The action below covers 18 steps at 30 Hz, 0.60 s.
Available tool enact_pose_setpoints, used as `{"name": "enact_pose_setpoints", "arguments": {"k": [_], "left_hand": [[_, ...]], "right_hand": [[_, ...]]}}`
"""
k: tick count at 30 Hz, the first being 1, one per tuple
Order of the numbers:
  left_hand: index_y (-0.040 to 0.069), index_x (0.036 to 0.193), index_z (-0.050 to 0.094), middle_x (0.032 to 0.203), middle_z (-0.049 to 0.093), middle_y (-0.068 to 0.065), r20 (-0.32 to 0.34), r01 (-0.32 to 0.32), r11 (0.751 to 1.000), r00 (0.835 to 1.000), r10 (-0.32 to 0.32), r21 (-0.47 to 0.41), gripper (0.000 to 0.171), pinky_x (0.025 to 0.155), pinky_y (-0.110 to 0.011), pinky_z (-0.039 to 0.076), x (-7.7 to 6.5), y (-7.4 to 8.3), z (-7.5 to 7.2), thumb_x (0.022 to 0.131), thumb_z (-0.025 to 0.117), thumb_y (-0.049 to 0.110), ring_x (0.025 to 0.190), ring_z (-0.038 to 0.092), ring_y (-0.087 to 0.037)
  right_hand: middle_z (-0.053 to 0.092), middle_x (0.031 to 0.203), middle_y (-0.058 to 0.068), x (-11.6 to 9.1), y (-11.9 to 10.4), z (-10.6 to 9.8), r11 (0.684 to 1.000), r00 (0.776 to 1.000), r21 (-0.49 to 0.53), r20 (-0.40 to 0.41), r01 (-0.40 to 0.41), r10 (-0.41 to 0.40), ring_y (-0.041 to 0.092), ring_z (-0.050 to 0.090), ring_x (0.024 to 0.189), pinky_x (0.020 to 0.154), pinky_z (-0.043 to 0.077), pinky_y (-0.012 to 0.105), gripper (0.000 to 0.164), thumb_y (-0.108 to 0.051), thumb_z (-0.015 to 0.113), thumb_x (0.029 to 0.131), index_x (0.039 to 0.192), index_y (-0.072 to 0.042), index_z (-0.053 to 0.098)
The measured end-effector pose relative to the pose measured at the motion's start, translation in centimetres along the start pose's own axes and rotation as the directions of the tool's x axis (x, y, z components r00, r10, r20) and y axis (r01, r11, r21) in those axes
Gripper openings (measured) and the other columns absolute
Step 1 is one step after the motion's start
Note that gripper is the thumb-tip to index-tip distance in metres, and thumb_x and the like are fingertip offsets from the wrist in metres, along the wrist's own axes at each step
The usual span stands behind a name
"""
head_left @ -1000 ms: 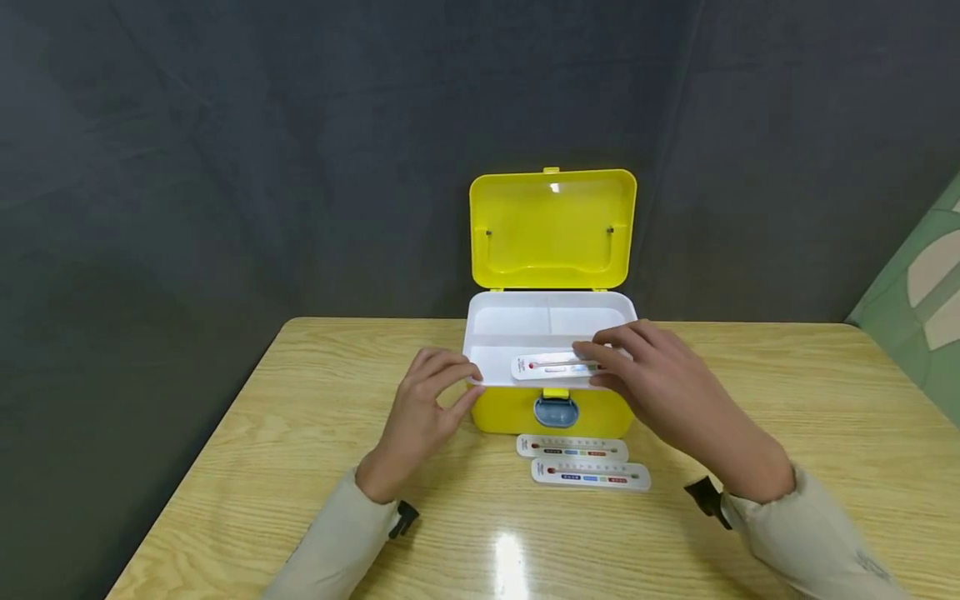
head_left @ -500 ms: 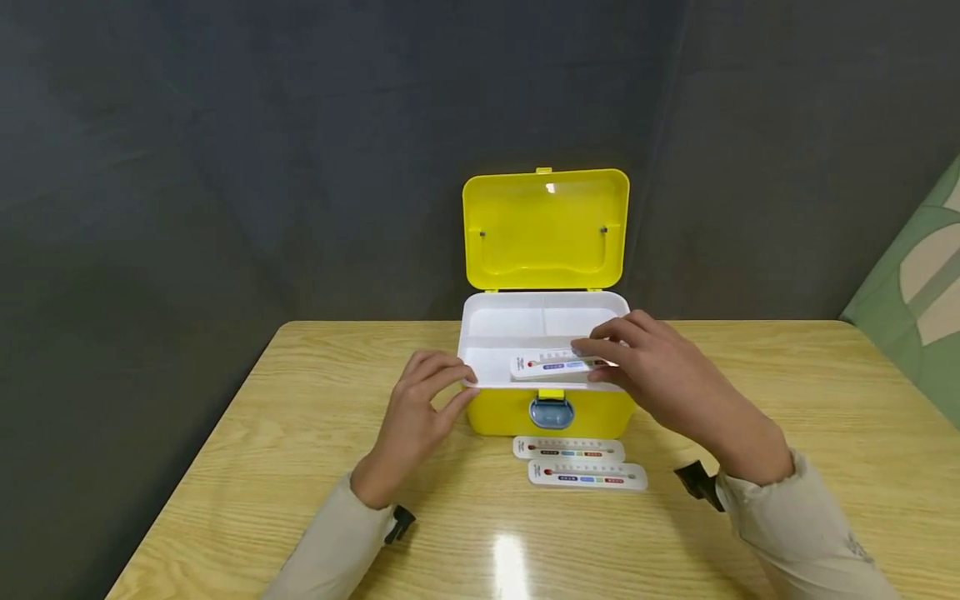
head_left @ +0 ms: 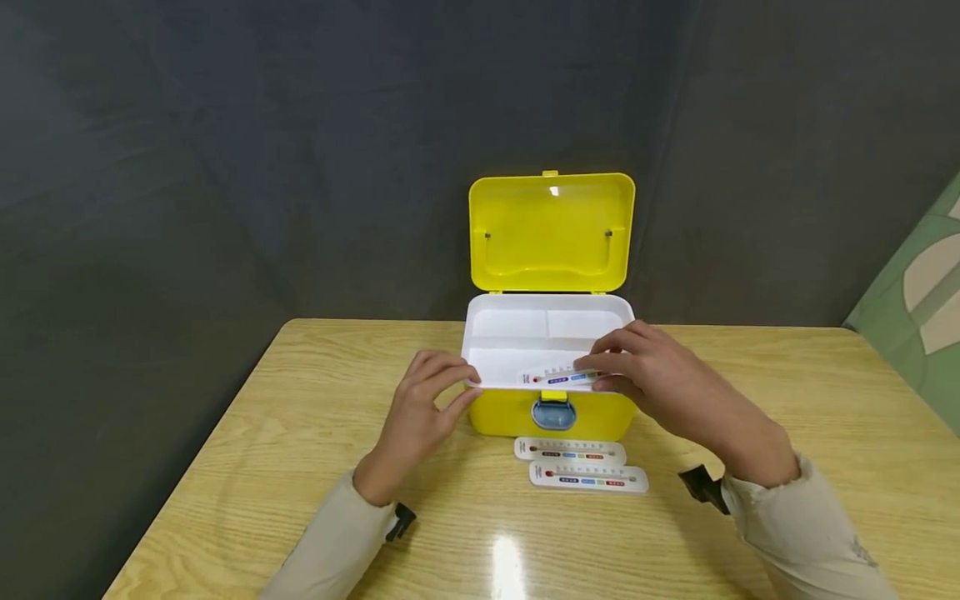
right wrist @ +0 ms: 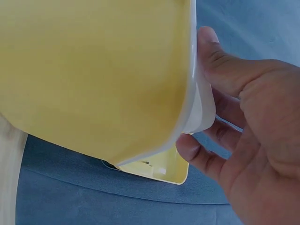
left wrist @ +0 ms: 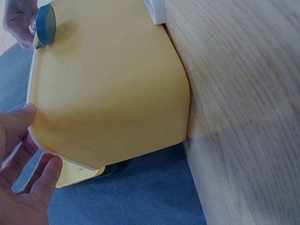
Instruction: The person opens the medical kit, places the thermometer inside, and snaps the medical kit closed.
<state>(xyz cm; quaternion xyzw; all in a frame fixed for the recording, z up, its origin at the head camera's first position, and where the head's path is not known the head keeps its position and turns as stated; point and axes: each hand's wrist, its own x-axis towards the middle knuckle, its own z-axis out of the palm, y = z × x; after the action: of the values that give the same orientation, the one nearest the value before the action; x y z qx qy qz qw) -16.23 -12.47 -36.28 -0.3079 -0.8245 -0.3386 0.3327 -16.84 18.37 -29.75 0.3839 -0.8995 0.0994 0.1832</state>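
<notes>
A yellow storage box with a white divided tray stands with its lid raised. My right hand pinches a white strip thermometer over the tray's front compartment, its left end tilted slightly down. Whether it touches the compartment floor cannot be told. In the right wrist view, the thumb and fingers hold the thermometer's pale end by the rim. At the front left corner, my left hand grips the box's rim between thumb and fingers. Two more thermometers lie face up before the box.
The box sits near the back edge of a wooden table, against a dark cloth backdrop. A blue-grey latch hangs at the box's front. Green patterned fabric is at the far right.
The thermometer in my right hand has come down and a little nearer the tray's front wall, and it now slants. My left hand keeps its grip on the corner.
</notes>
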Motion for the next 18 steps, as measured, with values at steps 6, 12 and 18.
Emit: {"name": "enact_pose_setpoints", "arguments": {"k": [6, 12, 18], "left_hand": [[0.012, 0.091, 0.074, 0.097, 0.068, 0.0, -0.002, -0.002, 1.0, 1.0, 0.002, 0.018, 0.014, 0.085, -0.033, 0.053, -0.14, -0.05, 0.25, 0.08, 0.082, 0.011, 0.098, 0.056, -0.02], [0.012, 0.092, 0.073, 0.098, 0.068, 0.0, -0.003, 0.0, 1.0, 1.0, 0.0, 0.018, 0.014, 0.085, -0.032, 0.053, -0.06, -0.04, 0.3, 0.081, 0.082, 0.011, 0.099, 0.056, -0.019], [0.012, 0.091, 0.073, 0.097, 0.068, -0.001, -0.01, -0.007, 1.0, 1.0, 0.008, 0.027, 0.015, 0.085, -0.032, 0.054, 0.0, 0.04, 0.25, 0.08, 0.082, 0.011, 0.099, 0.057, -0.02]], "right_hand": [[0.071, 0.104, -0.003, -0.2, 0.4, 0.48, 0.999, 1.0, 0.029, -0.005, 0.018, -0.017, 0.016, 0.058, 0.098, 0.084, 0.053, 0.038, 0.025, -0.014, 0.078, 0.085, 0.109, -0.02, 0.077], [0.07, 0.104, -0.004, -0.22, 0.64, 0.54, 0.999, 1.0, 0.041, -0.008, 0.02, -0.019, 0.016, 0.058, 0.098, 0.084, 0.053, 0.037, 0.025, -0.014, 0.078, 0.084, 0.108, -0.021, 0.077], [0.07, 0.104, -0.006, -0.24, 0.67, 0.46, 0.998, 1.0, 0.065, 0.005, 0.014, -0.015, 0.014, 0.058, 0.098, 0.084, 0.053, 0.037, 0.025, -0.013, 0.076, 0.086, 0.109, -0.023, 0.077]]}}
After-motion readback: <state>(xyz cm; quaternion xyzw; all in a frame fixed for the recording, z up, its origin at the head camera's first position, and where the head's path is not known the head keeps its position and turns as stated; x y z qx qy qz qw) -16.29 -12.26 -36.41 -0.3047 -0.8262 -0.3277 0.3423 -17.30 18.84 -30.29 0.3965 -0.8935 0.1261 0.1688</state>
